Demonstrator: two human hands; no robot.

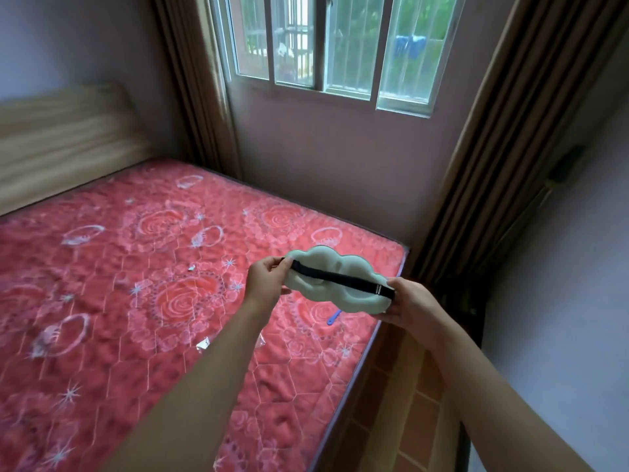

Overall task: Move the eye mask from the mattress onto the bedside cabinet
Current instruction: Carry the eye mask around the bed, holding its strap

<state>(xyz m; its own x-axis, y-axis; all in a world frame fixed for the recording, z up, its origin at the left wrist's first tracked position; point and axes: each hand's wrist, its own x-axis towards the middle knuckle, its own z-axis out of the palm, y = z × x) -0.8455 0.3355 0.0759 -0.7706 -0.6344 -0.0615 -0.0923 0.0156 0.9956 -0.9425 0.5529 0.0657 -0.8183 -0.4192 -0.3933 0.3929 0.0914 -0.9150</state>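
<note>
left hand (267,279): closed on left end of mask, fingers pinching edge and strap end, centre of frame
right hand (410,306): closed on right end of mask, thumb on top by strap buckle, right of centre
mask (335,284): pale green, cloud-shaped, held in air between both hands, off the mattress, over its right corner; padded inner side faces camera
strap (337,278): black, stretched across mask from left hand to right hand
mattress (136,284): red quilted, rose pattern, fills left and lower frame
blue item (333,317): small, lying on mattress just below mask; cannot tell what it is
headboard (61,137): wood, upper left
window (333,46): top centre
curtains (503,158): brown, either side of window
cabinet: not in frame
</note>
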